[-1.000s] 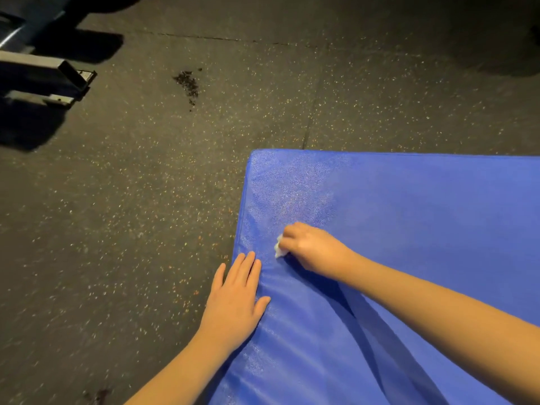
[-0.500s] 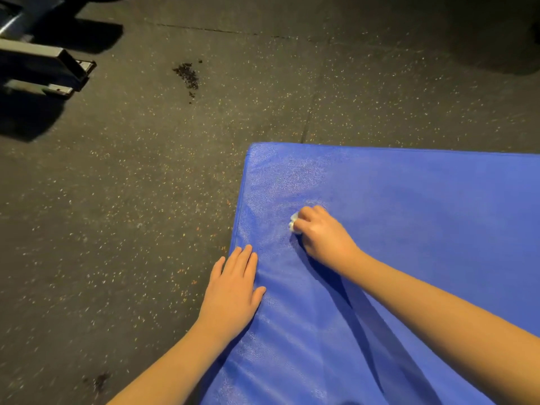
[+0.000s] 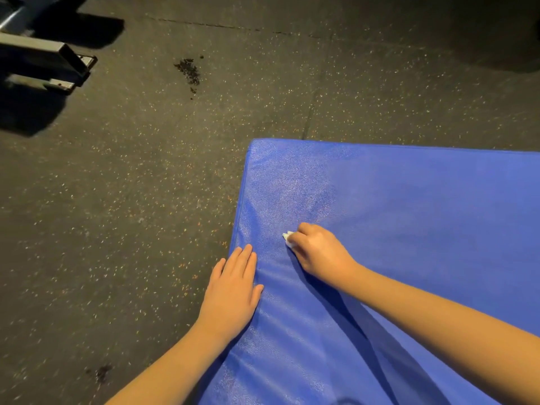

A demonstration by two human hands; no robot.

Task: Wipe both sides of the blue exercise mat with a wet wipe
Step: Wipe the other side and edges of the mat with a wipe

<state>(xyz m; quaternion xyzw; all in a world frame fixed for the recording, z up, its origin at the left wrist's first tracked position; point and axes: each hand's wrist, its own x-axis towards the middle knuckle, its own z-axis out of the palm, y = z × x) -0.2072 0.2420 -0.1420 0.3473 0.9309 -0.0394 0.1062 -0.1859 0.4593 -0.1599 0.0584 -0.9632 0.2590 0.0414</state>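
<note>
The blue exercise mat (image 3: 409,217) lies flat on the dark floor and fills the right half of the view, its far left corner towards the middle. My right hand (image 3: 318,252) grips a small white wet wipe (image 3: 287,238) and presses it on the mat near the left edge; only a bit of the wipe shows past my fingers. My left hand (image 3: 233,290) rests flat, fingers straight, on the mat's left edge, just below and left of the wipe. The mat surface above the wipe looks shiny and damp.
Dark speckled rubber floor (image 3: 117,214) surrounds the mat on the left and beyond it. A metal equipment base (image 3: 49,65) sits at the far left. Small piles of dark crumbs (image 3: 188,71) lie on the floor, with a seam running across.
My right hand pushed the wipe away from me up the mat, then drew it back towards my left hand. My left hand has stayed flat on the mat's edge.
</note>
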